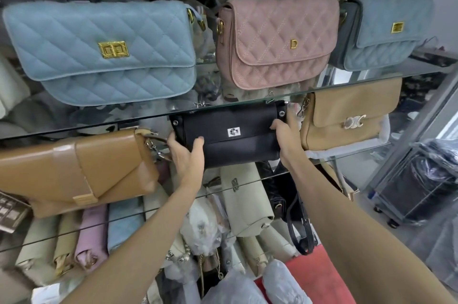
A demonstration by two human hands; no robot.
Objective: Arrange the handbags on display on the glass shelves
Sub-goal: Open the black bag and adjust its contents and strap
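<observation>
A black handbag (230, 134) with a silver clasp stands in the middle of the second glass shelf (347, 155). My left hand (186, 155) grips its lower left end, thumb across the front. My right hand (287, 135) grips its right end. A tan envelope bag (74, 169) sits to its left and a beige bag (347, 115) with a silver emblem to its right. On the upper glass shelf (124, 119) stand a light blue quilted bag (99, 50), a pink quilted bag (275, 41) and a smaller blue-grey quilted bag (384, 31).
Below the shelves lies a crowded pile of cream, pink and blue bags (99, 236), some wrapped in plastic. A black strap (304, 229) hangs down under the second shelf. A wheeled rack covered in dark plastic (421, 179) stands at the right.
</observation>
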